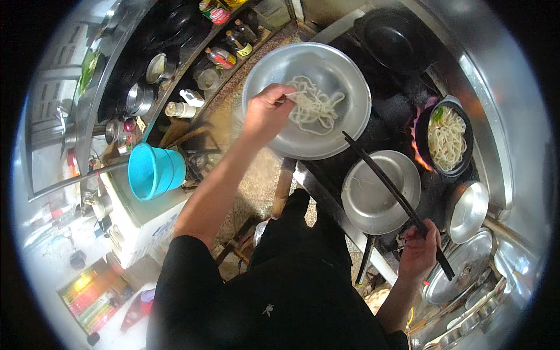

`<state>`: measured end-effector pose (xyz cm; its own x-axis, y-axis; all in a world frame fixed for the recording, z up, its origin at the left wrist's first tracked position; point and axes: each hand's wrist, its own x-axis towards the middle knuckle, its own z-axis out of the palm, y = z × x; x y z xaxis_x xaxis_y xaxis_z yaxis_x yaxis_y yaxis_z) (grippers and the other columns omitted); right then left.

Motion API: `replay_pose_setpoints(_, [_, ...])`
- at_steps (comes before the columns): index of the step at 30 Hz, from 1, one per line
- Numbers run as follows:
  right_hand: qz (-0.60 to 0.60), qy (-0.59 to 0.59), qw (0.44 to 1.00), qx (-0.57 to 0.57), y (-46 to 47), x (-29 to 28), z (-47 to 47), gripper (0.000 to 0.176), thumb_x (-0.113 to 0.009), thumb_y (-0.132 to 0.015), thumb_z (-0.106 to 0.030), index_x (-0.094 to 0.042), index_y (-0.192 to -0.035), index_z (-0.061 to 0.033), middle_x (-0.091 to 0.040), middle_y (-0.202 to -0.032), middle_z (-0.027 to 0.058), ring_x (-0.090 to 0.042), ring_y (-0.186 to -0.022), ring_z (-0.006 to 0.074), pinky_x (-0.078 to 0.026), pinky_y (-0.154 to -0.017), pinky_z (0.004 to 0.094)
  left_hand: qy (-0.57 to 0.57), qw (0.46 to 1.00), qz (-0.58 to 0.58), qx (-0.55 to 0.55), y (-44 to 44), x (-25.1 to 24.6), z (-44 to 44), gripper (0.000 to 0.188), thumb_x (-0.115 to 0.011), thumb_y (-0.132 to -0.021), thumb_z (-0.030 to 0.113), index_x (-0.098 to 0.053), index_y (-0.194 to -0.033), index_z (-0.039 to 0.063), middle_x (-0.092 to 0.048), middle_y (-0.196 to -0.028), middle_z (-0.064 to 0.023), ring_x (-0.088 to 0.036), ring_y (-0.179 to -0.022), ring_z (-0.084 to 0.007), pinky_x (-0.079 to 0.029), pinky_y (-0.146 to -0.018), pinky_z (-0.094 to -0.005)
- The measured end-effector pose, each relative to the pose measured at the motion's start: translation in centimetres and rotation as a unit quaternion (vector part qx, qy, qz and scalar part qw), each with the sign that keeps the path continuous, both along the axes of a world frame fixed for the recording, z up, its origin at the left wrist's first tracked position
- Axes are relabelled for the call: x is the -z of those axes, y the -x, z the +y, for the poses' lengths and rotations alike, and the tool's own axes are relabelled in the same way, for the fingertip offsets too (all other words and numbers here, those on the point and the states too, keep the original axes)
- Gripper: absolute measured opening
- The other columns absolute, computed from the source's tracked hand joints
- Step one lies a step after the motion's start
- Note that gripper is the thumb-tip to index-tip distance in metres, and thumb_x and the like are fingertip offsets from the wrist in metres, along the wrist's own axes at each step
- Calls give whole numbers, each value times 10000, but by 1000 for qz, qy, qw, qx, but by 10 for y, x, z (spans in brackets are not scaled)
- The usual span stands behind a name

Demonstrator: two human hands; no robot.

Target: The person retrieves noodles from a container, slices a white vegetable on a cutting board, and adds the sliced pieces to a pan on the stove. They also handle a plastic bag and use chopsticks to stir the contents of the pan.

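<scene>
My left hand pinches a strand of white noodles over a large metal pan. The rest of that tangle lies inside the pan, whose wooden handle points towards me. In my right hand are long dark chopsticks, slanting up over a smaller metal pan. Their tips reach the big pan's near rim; whether they touch it I cannot tell. A few noodle scraps stick inside the smaller pan. Noodles with a green leaf fill a black pot.
Flames rise along the left side of the black pot. A dark wok sits behind it, a shallow metal bowl nearer me. To my left are a blue bucket and a shelf with several bottles.
</scene>
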<state>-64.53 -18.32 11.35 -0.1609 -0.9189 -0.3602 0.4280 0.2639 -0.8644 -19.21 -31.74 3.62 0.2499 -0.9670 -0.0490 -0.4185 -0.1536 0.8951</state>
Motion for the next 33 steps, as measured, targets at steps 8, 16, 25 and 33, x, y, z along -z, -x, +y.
replay_pose_setpoints(8, [-40, 42, 998, -39, -23, -1, -30, 378, -584, -1111, -264, -675, -1280, 61, -737, -1022, 168, -706, -865, 259, -558, -813, 387, 140, 936, 322, 40, -41, -100, 2, 257, -677, -1063, 146, -693, -1288, 23, -760, -1196, -136, -754, -1026, -219, -636, -894, -386])
replay_pose_setpoints(16, [-49, 139, 987, -65, -42, -23, -42, 322, -614, -1083, -155, -665, -1303, 74, -698, -1217, 182, -708, -1113, 286, -572, -970, 441, 130, 930, 334, 78, -43, -177, -6, 345, -652, -1082, 261, -654, -1349, 42, -740, -1241, -139, -750, -1071, -276, -621, -854, -370])
replay_pose_setpoints(25, [8, 222, 962, -162, -110, -37, -82, 266, -665, -959, 18, -727, -1209, 82, -712, -1143, 170, -717, -1005, 229, -583, -885, 317, 113, 983, 142, 37, -3, -221, -15, 252, -703, -1046, 137, -767, -1271, 46, -804, -1086, -73, -739, -866, -127, -612, -715, -262])
replay_pose_setpoints(33, [302, 166, 925, -162, -89, 32, -76, 204, -762, -955, -88, -797, -1139, -7, -733, -1059, 69, -680, -934, 116, -542, -813, 257, 176, 972, 151, -34, -1, -228, -14, 259, -652, -1077, 127, -745, -1301, 37, -794, -1110, -74, -744, -931, -143, -598, -731, -285])
